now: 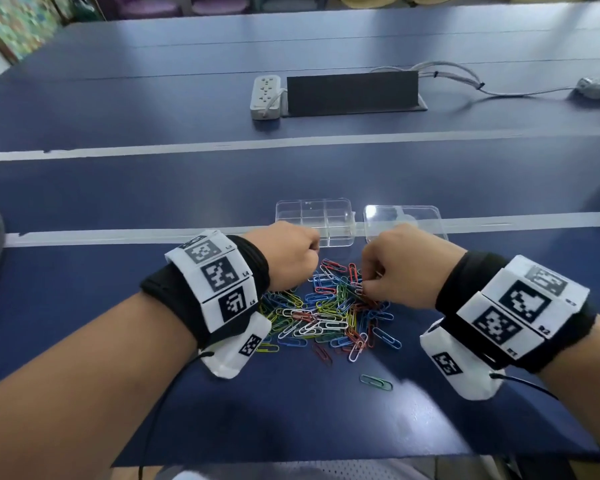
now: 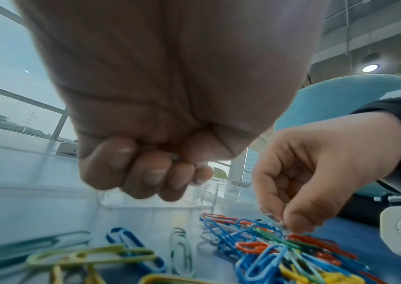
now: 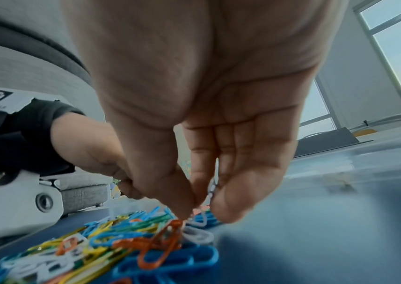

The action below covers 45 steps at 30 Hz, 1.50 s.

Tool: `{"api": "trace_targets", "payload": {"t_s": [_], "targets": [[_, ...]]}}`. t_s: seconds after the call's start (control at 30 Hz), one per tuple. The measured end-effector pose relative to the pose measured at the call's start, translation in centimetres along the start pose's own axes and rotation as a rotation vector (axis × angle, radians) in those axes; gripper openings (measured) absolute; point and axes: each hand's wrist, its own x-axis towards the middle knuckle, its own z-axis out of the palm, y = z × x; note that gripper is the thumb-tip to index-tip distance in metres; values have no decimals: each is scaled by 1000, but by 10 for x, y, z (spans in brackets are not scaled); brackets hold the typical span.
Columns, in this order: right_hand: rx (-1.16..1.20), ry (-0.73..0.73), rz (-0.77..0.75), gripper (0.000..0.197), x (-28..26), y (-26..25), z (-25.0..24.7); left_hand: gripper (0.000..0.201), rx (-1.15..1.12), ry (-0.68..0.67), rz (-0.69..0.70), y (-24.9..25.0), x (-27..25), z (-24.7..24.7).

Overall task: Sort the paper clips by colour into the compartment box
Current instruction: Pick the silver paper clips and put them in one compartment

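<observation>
One compartment box [image 1: 315, 216], one lid [image 1: 404, 220], two power strips [image 1: 265, 97], many paper clips [image 1: 326, 313]

Loose heap of paper clips [image 1: 326, 317], red, blue, green, yellow, white, flat on table. One green clip [image 1: 376, 382] apart at 5 o'clock. Clear compartment box [image 1: 336, 221] at 12 o'clock, open, seemingly empty.

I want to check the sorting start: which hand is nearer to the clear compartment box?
Left. The left hand overlaps the compartment box at its near-left corner; the right hand is below the separate lid, pinching clips in the pile.
</observation>
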Motion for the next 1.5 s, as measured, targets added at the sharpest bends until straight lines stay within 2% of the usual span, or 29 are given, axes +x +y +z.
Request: {"api": "trace_targets", "payload": {"t_s": [0.07, 0.17, 0.27, 0.37, 0.53, 0.6, 0.73, 0.93, 1.17, 1.37, 1.43, 1.5], "targets": [[37, 17, -4, 6, -2, 1, -1, 11, 4, 1, 21, 1, 2, 2], [125, 44, -9, 4, -5, 6, -5, 17, 56, 28, 97, 0, 3, 4], [220, 64, -5, 19, -9, 11, -7, 15, 105, 82, 129, 1, 5, 3], [169, 66, 19, 31, -10, 15, -8, 12, 128, 84, 127, 3, 5, 2], [140, 48, 35, 28, -10, 15, -4, 8, 143, 29, 117, 1, 3, 3], [114, 53, 21, 29, -10, 14, -3, 13, 117, 20, 114, -2, 3, 5], [65, 24, 0, 30, -11, 13, -2, 24, 17, 68, 99, -7, 2, 5], [25, -13, 5, 16, -8, 8, 1, 23, -63, 85, 140, -11, 2, 3], [0, -25, 29, 14, -7, 4, 3, 24, -150, 190, 100, -15, 4, -1], [-33, -64, 60, 6, -8, 2, -6, 13, -223, 332, -6, -28, 9, -18], [-24, -31, 72, 11, -5, 0, -16, 7, -180, 331, -27, -30, 12, -22], [-20, 24, 62, 13, 0, -4, -28, 18, -102, 297, -12, -29, 17, -22]]}}
